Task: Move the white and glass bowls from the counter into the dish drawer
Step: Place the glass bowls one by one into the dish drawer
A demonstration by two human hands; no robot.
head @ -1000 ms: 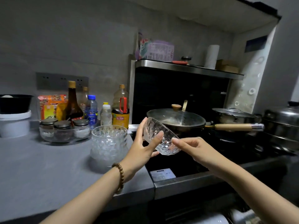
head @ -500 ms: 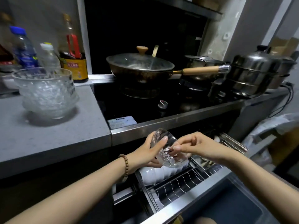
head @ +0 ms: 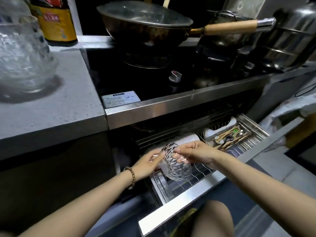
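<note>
Fingers of both hands are closed on a faceted clear glass bowl point(head: 172, 165): the left hand point(head: 147, 164) cups its lower side, and the right hand point(head: 196, 153) pinches the upper rim between thumb and fingertips. That bowl is tipped on its side, low over the wire plate rack point(head: 193, 175) of the pulled-out stainless dish drawer point(head: 179, 209). Whether it already rests on the wires I cannot tell.

To seat it well, I would stand the rim between two wires and let go only once it stops rocking; glass on steel chips easily. A row of white bowls point(head: 186, 138) sits just behind it at the back of the rack, so it should go down in front of them without knocking.

Room is tight overhead: the steel edge of the stove counter point(head: 171, 108) overhangs the back of the drawer. Toward the drawer front the rack is open. A cutlery tray point(head: 239, 134) fills the right side. More stacked glass bowls point(head: 22, 53) wait on the grey countertop point(head: 65, 103), so the job looks unfinished.
</note>
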